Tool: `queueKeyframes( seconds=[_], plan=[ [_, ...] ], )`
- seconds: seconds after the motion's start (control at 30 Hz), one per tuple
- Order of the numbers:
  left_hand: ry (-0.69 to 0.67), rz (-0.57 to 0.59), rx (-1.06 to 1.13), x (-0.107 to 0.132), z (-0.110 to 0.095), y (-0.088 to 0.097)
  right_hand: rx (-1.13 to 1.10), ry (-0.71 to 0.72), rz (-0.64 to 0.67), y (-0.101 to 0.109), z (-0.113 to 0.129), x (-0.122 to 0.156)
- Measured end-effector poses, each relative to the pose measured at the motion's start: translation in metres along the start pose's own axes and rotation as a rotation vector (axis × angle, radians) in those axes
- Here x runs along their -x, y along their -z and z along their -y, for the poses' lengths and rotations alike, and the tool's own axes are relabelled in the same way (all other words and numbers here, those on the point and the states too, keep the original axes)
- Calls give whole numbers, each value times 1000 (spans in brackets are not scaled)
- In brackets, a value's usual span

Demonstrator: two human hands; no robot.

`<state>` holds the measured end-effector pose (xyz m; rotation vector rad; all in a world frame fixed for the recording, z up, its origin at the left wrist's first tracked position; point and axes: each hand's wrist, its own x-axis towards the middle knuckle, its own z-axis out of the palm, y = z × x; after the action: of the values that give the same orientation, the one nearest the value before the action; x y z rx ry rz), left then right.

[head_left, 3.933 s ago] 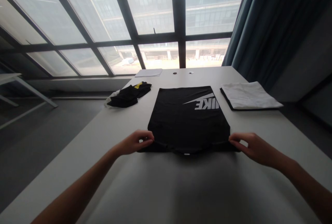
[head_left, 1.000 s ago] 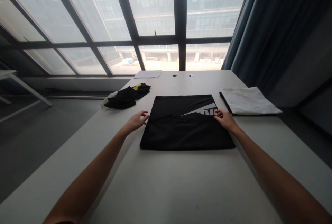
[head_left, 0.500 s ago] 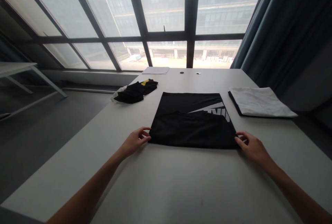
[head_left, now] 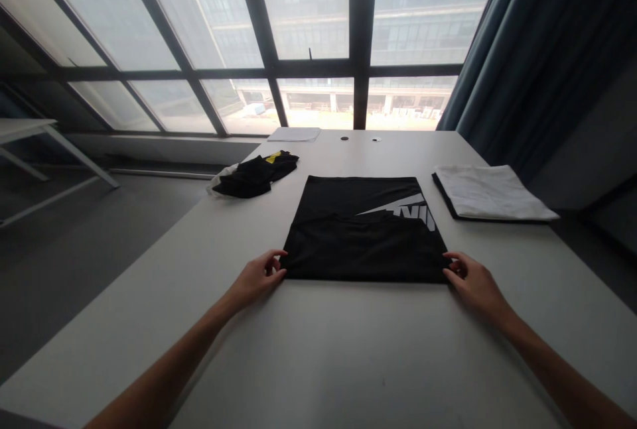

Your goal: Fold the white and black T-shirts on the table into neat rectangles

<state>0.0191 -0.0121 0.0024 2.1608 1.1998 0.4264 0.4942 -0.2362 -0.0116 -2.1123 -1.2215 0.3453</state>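
Note:
A black T-shirt (head_left: 358, 253) with a white and grey print lies folded into a flat rectangle in front of me. Its near part is turned over the far part and covers some of the print. My left hand (head_left: 256, 276) pinches the shirt's near left corner between thumb and fingers. At the near right corner, my right hand (head_left: 472, 280) grips the cloth in the same way. The near edge runs almost straight between both hands, down on the white table (head_left: 318, 349).
Folded white cloth (head_left: 490, 191) lies on black cloth at the right. A crumpled black garment (head_left: 253, 176) with a yellow patch sits at the left edge. White papers (head_left: 294, 134) lie at the far end, near the windows. A blue curtain (head_left: 478, 51) hangs at right.
The shirt's near edge and sides look straighter and smoother. Both hands keep hold of the corners. The whole view has shifted slightly.

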Motion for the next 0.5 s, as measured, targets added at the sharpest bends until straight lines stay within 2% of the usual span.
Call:
queueKeyframes(
  seconds=[0.1, 0.17, 0.23, 0.37, 0.5],
  plan=[
    [-50, -74, -146, -4, -11, 5, 6, -8, -1, 0, -1, 1],
    [-127, -179, -214, -9, -27, 5, -7, 3, -29, 0, 0, 3],
    [-225, -214, -234, -16, -44, -2, -22, 13, -77, 0, 2, 6],
    [-386, -102, -241, -33, -70, -32, -2, 13, -163, -1, 6, 11],
    [-409, -24, -363, -44, -67, -64, 84, -26, -126, -3, 1, 16]
  ],
)
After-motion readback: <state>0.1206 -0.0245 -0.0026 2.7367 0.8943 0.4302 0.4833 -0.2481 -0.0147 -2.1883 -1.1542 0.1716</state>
